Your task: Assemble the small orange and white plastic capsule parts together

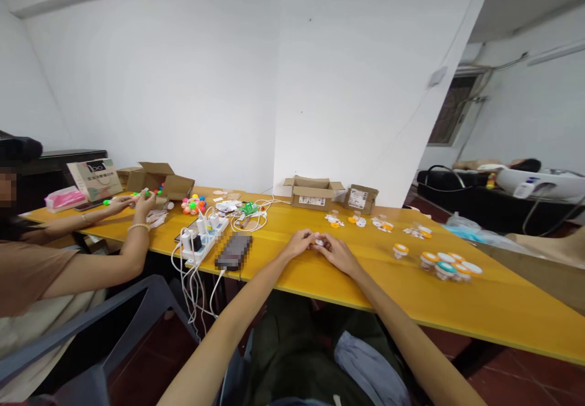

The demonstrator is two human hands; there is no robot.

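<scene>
Close together above the front part of the yellow table, my left hand (299, 243) and my right hand (337, 252) both pinch a small white piece (319, 242) with a bit of orange beside it. Fingers hide most of the piece, so its kind is unclear. Beyond my hands lie loose white and orange parts (356, 220) in several little groups. To the right, a clear jar with an orange lid (401, 250) stands alone. Farther right is a cluster of similar jars (452, 264) with orange, white and teal lids.
Two cardboard boxes (313, 192) stand near the wall. On the left are a phone (234, 251), a white power strip (205, 239) with dangling cables, and a colourful ball toy (194, 204). A co-worker's hands (141, 202) handle small coloured pieces at the table's left end.
</scene>
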